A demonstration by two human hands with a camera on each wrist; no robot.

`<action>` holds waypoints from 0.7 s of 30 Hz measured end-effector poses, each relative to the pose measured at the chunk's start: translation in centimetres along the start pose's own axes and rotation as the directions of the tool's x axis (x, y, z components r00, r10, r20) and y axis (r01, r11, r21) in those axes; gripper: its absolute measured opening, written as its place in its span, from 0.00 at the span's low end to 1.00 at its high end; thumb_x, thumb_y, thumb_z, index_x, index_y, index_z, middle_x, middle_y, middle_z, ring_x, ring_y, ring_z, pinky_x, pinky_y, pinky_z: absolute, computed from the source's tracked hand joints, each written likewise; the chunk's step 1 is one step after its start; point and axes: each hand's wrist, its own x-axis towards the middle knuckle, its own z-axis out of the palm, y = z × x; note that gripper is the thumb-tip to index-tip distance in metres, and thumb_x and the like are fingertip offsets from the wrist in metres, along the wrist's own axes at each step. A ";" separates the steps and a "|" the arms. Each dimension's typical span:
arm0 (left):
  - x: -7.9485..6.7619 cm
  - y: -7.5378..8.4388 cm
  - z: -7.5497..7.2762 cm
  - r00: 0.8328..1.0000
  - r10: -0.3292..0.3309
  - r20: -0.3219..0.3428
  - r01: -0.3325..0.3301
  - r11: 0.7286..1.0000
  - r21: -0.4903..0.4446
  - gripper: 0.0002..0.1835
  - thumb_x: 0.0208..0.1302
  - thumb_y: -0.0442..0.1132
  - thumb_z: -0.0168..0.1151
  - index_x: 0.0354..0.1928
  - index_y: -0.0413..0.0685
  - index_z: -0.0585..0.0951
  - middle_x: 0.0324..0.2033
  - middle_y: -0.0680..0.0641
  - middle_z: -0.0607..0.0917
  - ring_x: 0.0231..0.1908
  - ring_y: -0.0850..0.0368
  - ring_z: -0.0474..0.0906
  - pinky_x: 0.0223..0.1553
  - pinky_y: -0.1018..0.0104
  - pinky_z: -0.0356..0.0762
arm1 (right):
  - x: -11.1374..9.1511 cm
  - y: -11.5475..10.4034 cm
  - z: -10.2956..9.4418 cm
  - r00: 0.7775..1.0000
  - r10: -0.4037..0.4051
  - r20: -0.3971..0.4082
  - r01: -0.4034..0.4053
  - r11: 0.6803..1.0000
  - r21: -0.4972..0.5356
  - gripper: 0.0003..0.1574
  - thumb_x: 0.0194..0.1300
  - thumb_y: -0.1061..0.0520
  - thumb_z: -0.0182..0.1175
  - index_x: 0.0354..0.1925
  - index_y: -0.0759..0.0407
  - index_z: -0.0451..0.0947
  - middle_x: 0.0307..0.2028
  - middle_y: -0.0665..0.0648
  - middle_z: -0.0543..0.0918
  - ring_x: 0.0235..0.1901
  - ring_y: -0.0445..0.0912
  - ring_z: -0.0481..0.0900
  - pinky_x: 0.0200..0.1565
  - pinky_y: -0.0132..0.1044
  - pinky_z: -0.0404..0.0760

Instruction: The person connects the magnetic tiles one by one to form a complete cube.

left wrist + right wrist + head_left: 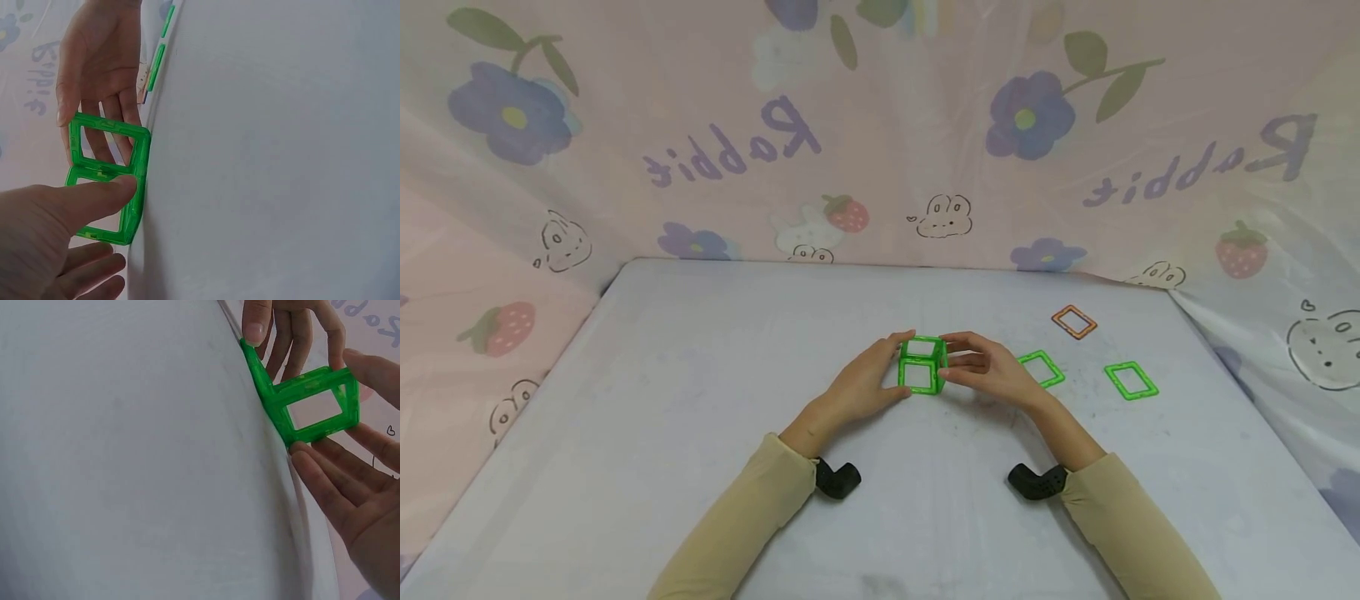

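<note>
Pink cloth [471, 242], printed with flowers, strawberries and rabbit heads, is hung to the left of the green frame structure [919, 359] and is carried on behind it, where the word "Rabbit" is seen reversed. Below the structure a white desk [722, 333] is spread, though whether the base is rested on it cannot be told. Nearer the viewer and to the left of the structure, a beige left sleeve [741, 521] and a black left wrist device [838, 480] are seen. By the left hand [865, 382] the structure's left side is pinched between thumb and fingers. The structure itself, held between both hands, is formed of square open panels joined at angles. By the right hand [988, 371] its right side is pinched, with the thumb set at one edge and the fingertips at another. A black right wrist device [1036, 483] is placed nearer the viewer than the structure, to its right. Beyond the right hand, right of the structure, a partly covered green frame [1052, 365] is laid flat; farther right and behind, an orange frame [1065, 328]; farthest right, a second green frame [1147, 377].
</note>
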 end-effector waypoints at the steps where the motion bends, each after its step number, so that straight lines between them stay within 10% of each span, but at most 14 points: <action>1: 0.0 0.0 0.0 1.000 0.006 -0.001 -0.006 1.000 -0.009 0.44 0.59 0.42 0.69 0.74 0.58 0.56 0.66 0.46 0.69 0.66 0.51 0.65 0.64 0.52 0.64 | 0.0 0.0 0.0 1.000 -0.002 0.000 0.002 1.000 0.001 0.34 0.63 0.57 0.64 0.65 0.59 0.65 0.59 0.65 0.74 0.55 0.58 0.78 0.53 0.43 0.78; 21: 0.2 0.1 -0.2 1.000 0.027 -0.010 -0.028 0.999 -0.027 0.41 0.60 0.42 0.68 0.72 0.53 0.58 0.65 0.45 0.70 0.66 0.49 0.65 0.65 0.52 0.63 | 0.0 0.4 -0.4 1.000 -0.022 0.012 0.022 0.999 -0.038 0.36 0.65 0.57 0.63 0.68 0.59 0.64 0.61 0.65 0.74 0.56 0.58 0.77 0.51 0.42 0.79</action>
